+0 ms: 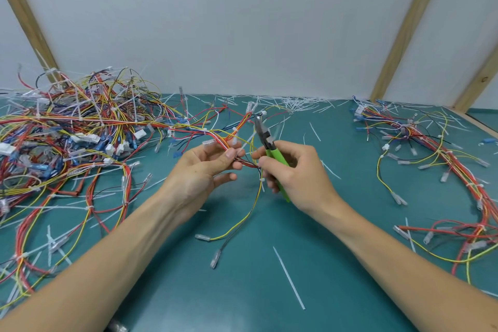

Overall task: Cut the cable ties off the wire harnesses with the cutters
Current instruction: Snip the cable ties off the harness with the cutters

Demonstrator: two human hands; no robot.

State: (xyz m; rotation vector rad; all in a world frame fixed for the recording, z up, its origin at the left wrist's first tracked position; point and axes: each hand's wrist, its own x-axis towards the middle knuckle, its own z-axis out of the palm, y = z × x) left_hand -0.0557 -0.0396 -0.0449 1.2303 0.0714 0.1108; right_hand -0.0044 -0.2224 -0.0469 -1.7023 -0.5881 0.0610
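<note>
1. The job looks partway through, I'd say. Cut white tie offcuts (pixel 289 277) lie scattered over the green table (pixel 336 264), thickest along the back edge by the wall.
2. Off beyond the cutter hand, well apart from it, a spread-out bunch of harnesses (pixel 442 159) lies loosely, which I take for the finished lot, though a few white ties seem to remain on it.
3. Out past the other hand sits a much bigger tangled pile (pixel 67 132), bristling with white ties, so most of the work appears left to do.
4. The left hand (pixel 207 167) pinches the wire harness (pixel 234 140) in hand between thumb and fingertips, palm turned inward, lifting the strands just off the table.
5. The right hand (pixel 291 170) is wrapped around the green handles of the cutters (pixel 266 140), whose dark nose points up and away from the grip, not on any tie at present.
6. That hand's fingertips also meet the wires just beside the other hand's pinch.
7. Directly below the grip, a white cable tie (pixel 261 180) binds the yellow and black leads that hang down toward me; it looks like the next one to go.
</note>
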